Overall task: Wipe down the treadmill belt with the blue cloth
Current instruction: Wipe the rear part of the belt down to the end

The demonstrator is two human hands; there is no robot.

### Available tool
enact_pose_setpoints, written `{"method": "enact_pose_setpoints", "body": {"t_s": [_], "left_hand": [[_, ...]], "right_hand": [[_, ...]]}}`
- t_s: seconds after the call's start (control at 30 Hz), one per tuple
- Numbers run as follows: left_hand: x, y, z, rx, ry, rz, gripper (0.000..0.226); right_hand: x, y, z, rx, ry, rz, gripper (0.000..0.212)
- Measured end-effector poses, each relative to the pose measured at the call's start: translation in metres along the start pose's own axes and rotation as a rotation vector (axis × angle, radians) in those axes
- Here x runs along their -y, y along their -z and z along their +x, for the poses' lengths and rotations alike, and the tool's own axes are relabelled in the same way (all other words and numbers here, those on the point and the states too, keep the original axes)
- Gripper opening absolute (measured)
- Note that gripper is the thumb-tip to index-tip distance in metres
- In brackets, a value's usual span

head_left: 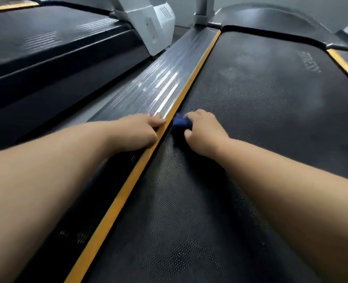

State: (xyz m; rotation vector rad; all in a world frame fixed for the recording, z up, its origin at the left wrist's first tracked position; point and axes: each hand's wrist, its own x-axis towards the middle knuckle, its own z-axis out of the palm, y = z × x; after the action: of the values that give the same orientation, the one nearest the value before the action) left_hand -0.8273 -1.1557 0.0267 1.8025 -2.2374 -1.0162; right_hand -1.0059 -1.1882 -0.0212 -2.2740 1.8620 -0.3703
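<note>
at the far left a neighbouring treadmill [46,48] is sitting dark, with a white housing [154,23] beyond it. next comes the grey ribbed side rail [159,84] of the treadmill being cleaned, edged by a yellow strip [189,88]. the person's left hand [136,133] is resting on that rail, fingers fairly straight and relaxed, tips lying over the yellow strip, holding nothing; it seems to be bracing the body. just right of the strip, the blue cloth [181,123] is lying bunched on the black treadmill belt [261,119] at its left edge, and the right hand [203,129] is gripping it from above, fingers curled round the wad. the belt is stretching away ahead and to the right, with pale dusty patches [240,72] showing across its far half. judging from this, the wiping is under way at the left margin, with much of the belt apparently yet to be covered. the next move is likely calling for firm downward pressure while sweeping the cloth rightward across the textured surface toward those patches.
</note>
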Motion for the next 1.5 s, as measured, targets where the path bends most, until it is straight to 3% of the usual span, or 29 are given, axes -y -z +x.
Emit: {"method": "enact_pose_setpoints", "body": {"t_s": [0.1,0.27,0.43,0.57,0.73,1.0,1.17,1.33,1.43,1.5], "left_hand": [[0.008,0.004,-0.007,-0.114,0.038,-0.208,0.074],[0.017,0.0,-0.016,-0.156,0.004,0.14,0.063],[0.02,-0.01,-0.013,-0.115,-0.033,0.17,0.065],[0.029,-0.008,-0.007,-0.094,-0.056,0.141,0.068],[0.025,-0.007,-0.006,-0.12,-0.049,0.12,0.069],[0.017,-0.011,-0.032,-0.197,-0.015,0.018,0.066],[0.019,-0.034,-0.077,-0.123,-0.018,0.197,0.058],[0.039,-0.053,-0.106,-0.165,-0.042,0.309,0.052],[0.041,-0.057,-0.101,-0.201,-0.059,0.347,0.051],[0.042,-0.055,-0.1,-0.183,-0.067,0.335,0.051]], "right_hand": [[0.011,-0.001,-0.039,0.047,0.17,0.097,0.042],[0.021,-0.004,-0.071,0.068,0.32,0.163,0.046],[-0.009,0.005,-0.008,-0.17,-0.05,0.078,0.043],[-0.004,0.004,0.027,-0.135,-0.222,0.147,0.041],[0.02,0.013,0.027,0.093,-0.111,0.032,0.025],[0.047,-0.001,-0.058,0.188,0.223,0.027,0.031],[0.057,0.006,-0.078,0.194,0.165,0.099,0.039],[0.054,0.005,-0.074,0.046,-0.113,0.087,0.032],[0.061,-0.006,-0.072,0.002,-0.093,0.096,0.03],[0.071,-0.01,-0.091,0.02,0.037,0.076,0.02]]}}
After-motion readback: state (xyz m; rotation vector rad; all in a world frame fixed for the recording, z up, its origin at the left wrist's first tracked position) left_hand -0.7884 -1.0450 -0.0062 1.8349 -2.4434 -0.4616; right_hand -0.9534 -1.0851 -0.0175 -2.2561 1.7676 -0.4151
